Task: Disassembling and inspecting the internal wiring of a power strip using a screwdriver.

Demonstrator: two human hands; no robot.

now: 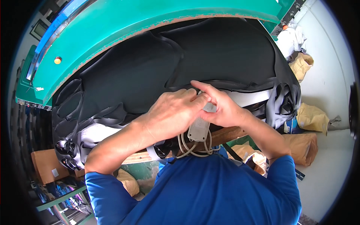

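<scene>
A grey hand-held control box (pixel 198 129) with a cable from its lower end is in front of my chest. My right hand (pixel 224 108) curves around its upper part, thumb bent across it and index finger stretched out to the left. Over the box's upper left side lies my left hand (pixel 175 109), its fingers bent and meeting the right fingers. What the left fingertips grip is hidden. Coils of pale cable (pixel 195 153) hang below the box against my shirt. Just beyond both hands, black sheet material (pixel 225 52) is spread in wide overlapping layers.
A green machine frame (pixel 157 15) with a worn lower edge spans the far side, carrying a round button (pixel 57 60). Black strips (pixel 283 101) bunch at the right end. Brown paper sacks (pixel 313 118) stand by the right wall. A cardboard box (pixel 49 166) sits at left.
</scene>
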